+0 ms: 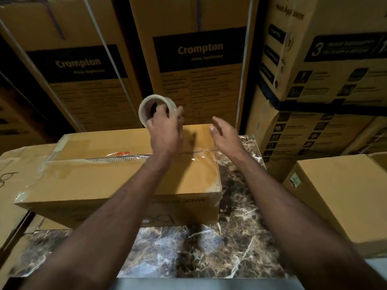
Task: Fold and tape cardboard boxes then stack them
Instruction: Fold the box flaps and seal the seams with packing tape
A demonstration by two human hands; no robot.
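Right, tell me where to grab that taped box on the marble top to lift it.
Grip the taped box by its two short ends, hands coming in from left and right. It lies flat and wide, and its right end stands clear above the marble top.

Both bare forearms are reaching forward. The left hand is gripping a tape roll, fingers hooked inside it; the right hand is hovering open beside it.
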